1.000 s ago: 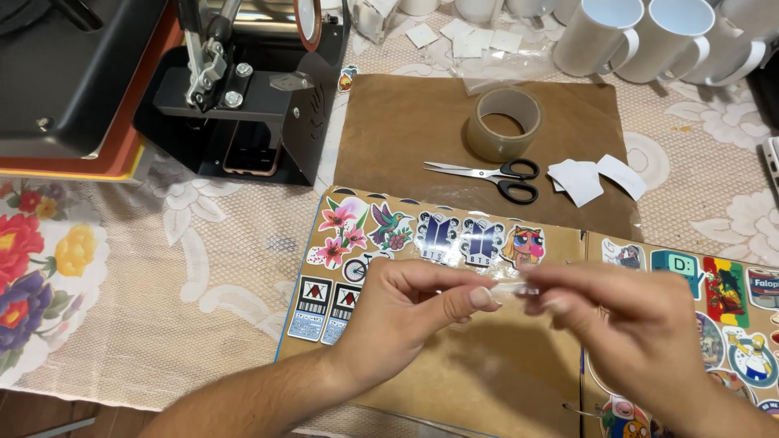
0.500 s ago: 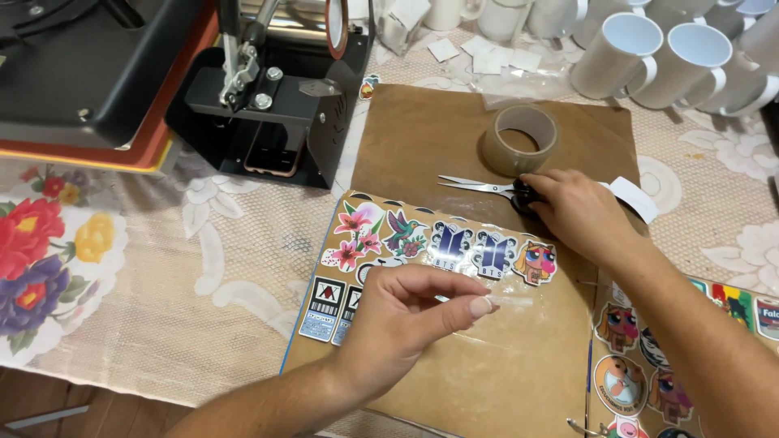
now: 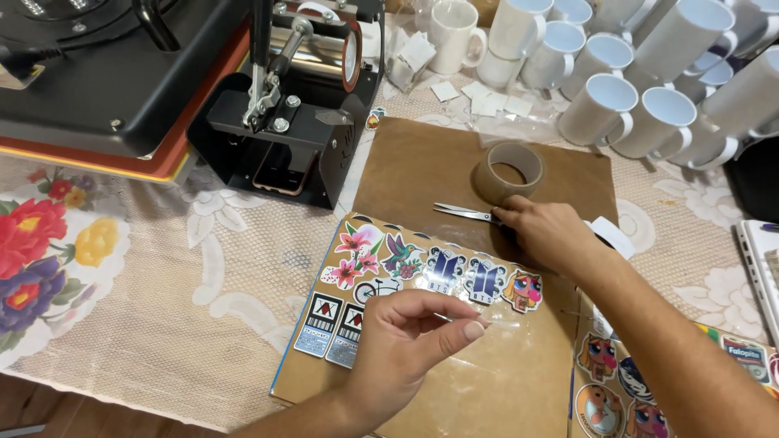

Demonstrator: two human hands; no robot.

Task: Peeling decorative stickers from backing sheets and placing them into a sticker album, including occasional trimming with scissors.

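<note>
My left hand point(image 3: 414, 341) hovers over a brown sheet point(image 3: 487, 381) lined with colourful stickers point(image 3: 438, 268). It pinches a strip of clear tape point(image 3: 499, 322) between thumb and fingers. My right hand point(image 3: 552, 235) rests on the handles of a pair of scissors point(image 3: 466, 212). The blades point left across a brown mat point(image 3: 422, 170). A roll of brown tape point(image 3: 508, 172) stands just behind that hand. Whether the fingers have closed around the handles cannot be seen.
A black mug press point(image 3: 300, 97) and a flat heat press point(image 3: 105, 73) stand at the back left. Several white mugs point(image 3: 617, 97) crowd the back right. More sticker sheets point(image 3: 625, 389) lie at the lower right. A lace cloth with flowers point(image 3: 162, 292) covers the table.
My right hand left the tape strip and reached back to the scissors. The left hand stayed over the sticker sheet holding the strip. The view shifted forward.
</note>
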